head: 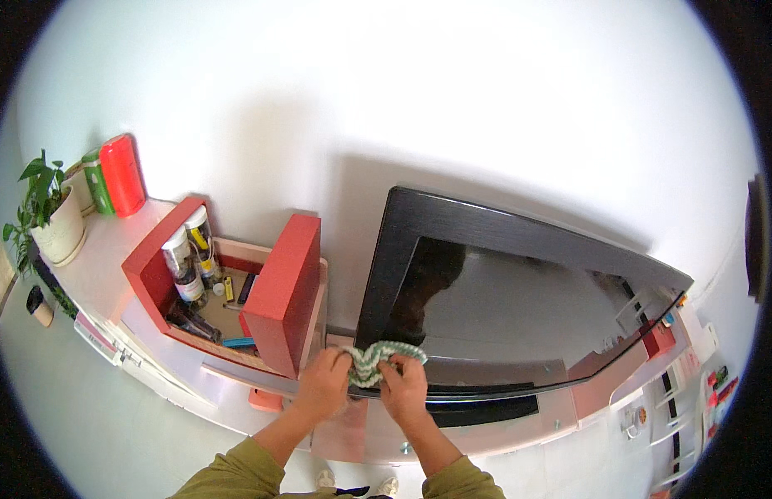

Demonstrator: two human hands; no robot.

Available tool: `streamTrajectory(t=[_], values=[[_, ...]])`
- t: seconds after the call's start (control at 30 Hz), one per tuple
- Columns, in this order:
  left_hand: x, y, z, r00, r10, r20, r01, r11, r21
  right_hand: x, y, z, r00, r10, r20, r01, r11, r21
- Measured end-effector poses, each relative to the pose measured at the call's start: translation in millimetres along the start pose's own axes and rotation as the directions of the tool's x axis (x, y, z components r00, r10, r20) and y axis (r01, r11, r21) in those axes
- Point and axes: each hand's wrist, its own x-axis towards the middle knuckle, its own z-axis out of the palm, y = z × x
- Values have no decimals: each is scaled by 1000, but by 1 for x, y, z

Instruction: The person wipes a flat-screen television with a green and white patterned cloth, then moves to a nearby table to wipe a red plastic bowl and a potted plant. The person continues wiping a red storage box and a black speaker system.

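My left hand (325, 382) and my right hand (405, 385) pinch a green-and-white striped cloth (367, 362) between them, one at each side. The cloth is bunched, with a fold in its middle. Directly behind it is the lower left corner of a black flat-screen television (391, 280). Whether the cloth touches the frame I cannot tell. The glossy screen (517, 305) reflects a dark shape and parts of the room.
Left of the television stands a red cabinet unit (286, 293) holding clear jars with white lids (185, 268) and small items. Further left are a potted plant (58, 224), a red container (123, 176) and a green box (98, 181). A low pink-and-white stand (486, 430) runs below.
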Motion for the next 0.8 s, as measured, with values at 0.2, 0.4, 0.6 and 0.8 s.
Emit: streamTrajectory(t=[0.2,0.4,0.6,0.8], values=[[106,33,-83,809,249,-533,-237,967,92,114,-41,-88,908,-164,-386,74,968,-239],[184,65,-94,789,287,-543,-231,958,169,205,-43,-121,932,-206,-299,54,893,-447],[202,49,-72,788,330,-520,-258,943,209,221,-17,-115,887,-329,-325,190,900,-391],[218,106,-62,825,435,-362,-286,872,397,204,27,-146,857,-299,-420,133,915,-382]])
